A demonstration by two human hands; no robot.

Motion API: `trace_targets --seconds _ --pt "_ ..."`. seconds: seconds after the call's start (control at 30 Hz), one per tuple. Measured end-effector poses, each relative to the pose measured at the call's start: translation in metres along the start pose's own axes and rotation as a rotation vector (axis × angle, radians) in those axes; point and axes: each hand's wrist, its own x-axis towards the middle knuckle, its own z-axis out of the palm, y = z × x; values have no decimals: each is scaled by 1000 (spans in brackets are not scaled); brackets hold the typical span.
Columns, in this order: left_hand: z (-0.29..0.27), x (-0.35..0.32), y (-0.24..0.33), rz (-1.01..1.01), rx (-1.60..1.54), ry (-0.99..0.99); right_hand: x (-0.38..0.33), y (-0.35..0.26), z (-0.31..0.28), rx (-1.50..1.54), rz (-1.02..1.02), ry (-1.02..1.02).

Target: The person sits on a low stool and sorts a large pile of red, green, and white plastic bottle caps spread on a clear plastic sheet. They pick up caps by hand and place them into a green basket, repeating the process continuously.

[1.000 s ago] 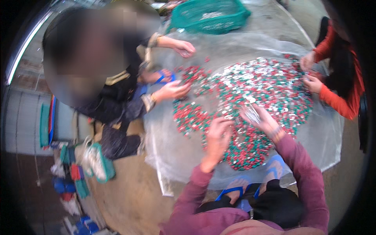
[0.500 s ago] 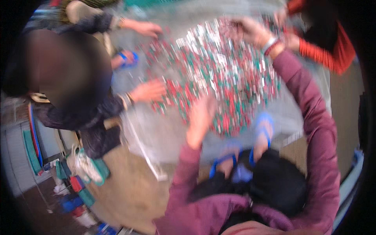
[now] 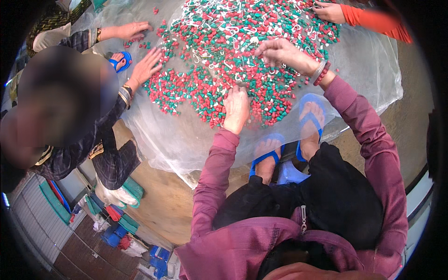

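the person's left hand [image 3: 236, 108] lies palm down on the near edge of a wide heap of small red, green and white pieces [image 3: 233, 60], fingers spread flat and loose; its grip is open and closes on nothing that shows. the right hand [image 3: 282, 52] hovers low over the middle of the heap, fingers curled downward toward the pieces; whether that grip has hold of any piece cannot be told. a red bead bracelet [image 3: 322, 74] and a pale band sit on the right wrist. both arms wear a dark pink sleeve [image 3: 212, 177].

the heap rests on a clear plastic sheet [image 3: 177, 135] spread over the bare ground. white hook-shaped bits are mixed in toward the far part of the heap. the person's feet, in blue sandals [image 3: 310, 119], rest on the near edge of the sheet, just beside the pieces.

to the left, another person's two hands [image 3: 147, 65] touch the heap's left edge. at the top right, a hand with an orange sleeve [image 3: 368, 18] reaches into the pieces.
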Motion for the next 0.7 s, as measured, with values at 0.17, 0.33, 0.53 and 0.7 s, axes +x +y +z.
trace_targets --seconds 0.17,0.33,0.53,0.7 --pt "16 -10 12 61 325 -27 -18 2 16 -143 79 -97" --pt "37 -18 8 5 250 108 -40 19 22 -63 -51 -37" --pt "33 -21 -1 -7 178 77 -103 43 59 -1126 -210 -64" --pt "10 -37 -15 -120 -105 191 -179 53 92 -1467 -355 -198"
